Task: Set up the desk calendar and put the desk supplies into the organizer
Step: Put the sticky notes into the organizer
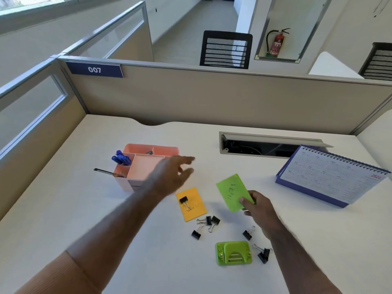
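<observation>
Head view: white desk (pixel 84 209) is seen w/ beige partition (pixel 212 96) behind, marked by a "007" sign (pixel 94 70). Pink organizer (pixel 146 164) is set at left-centre; blue markers (pixel 121 159) are stood in its left compartment and a dark pen (pixel 106 172) is leaned out of the front-left one. A small dark item is seen in a rear compartment, not identifiable.

Left hand (pixel 171 177) is held above the desk just right of the organizer, fingers spread, nothing gripped; it is motion-blurred and part of the organizer's front-right corner is covered by it. Right hand (pixel 257 205) is pinched on the lower corner of a green sticky-note pad (pixel 234 193), which is lifted and tilted; scribbles on it are not legible.

An orange note pad (pixel 194 205) is laid flat between the hands, w/ one binder clip (pixel 184 200) on top. More binder clips (pixel 206 224) are scattered nearby, approx. 3 in a cluster, others near the right wrist (pixel 247 234) and beside the green hole punch (pixel 233 253).

Desk calendar (pixel 331 177) is stood upright at far right, just in front of the open cable tray (pixel 265 145); its print is too small to be read. Chair (pixel 226 49) and fire extinguisher (pixel 276 42) are seen beyond the partition
</observation>
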Demonstrator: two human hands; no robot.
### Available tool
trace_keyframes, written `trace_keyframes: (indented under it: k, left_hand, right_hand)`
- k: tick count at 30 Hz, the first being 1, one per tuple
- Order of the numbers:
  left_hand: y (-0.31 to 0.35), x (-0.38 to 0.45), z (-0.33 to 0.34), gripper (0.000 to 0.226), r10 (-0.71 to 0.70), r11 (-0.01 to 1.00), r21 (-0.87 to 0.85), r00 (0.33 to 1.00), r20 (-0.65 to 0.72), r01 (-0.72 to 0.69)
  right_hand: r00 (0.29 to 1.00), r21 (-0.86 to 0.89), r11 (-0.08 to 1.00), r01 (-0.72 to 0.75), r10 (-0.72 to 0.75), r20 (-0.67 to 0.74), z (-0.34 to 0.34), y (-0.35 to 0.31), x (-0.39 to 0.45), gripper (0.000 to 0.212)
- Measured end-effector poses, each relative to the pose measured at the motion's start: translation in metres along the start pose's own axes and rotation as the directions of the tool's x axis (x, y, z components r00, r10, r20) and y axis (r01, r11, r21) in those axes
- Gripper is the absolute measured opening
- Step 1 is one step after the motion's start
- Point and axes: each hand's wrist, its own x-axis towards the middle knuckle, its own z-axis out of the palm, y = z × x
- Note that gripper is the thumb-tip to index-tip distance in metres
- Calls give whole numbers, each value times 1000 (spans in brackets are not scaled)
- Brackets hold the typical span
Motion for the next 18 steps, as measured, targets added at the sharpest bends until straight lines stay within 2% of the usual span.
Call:
trace_keyframes:
  k: [4, 9, 14, 18]
  left_hand:
    - [14, -5, 25, 52, 63, 996, -75, 978, 200, -49]
    - [21, -2, 27, 24, -31, 985, -159, 976, 216, 66]
    - [13, 5, 12, 20, -8, 995, -96, 988, 154, 23]
    - [-7, 19, -22, 20, -3, 1000, 4, 999, -43, 3]
  right_hand:
    - [992, 116, 992, 47, -60, 115, 17, -24, -17, 11]
    - [983, 171, 981, 91, -116, 143, 26, -40, -28, 11]
    - [984, 144, 983, 113, -131, 121, 22, -42, -29, 14]
    - [996, 158, 984, 77, -85, 41, 5, -31, -28, 17]
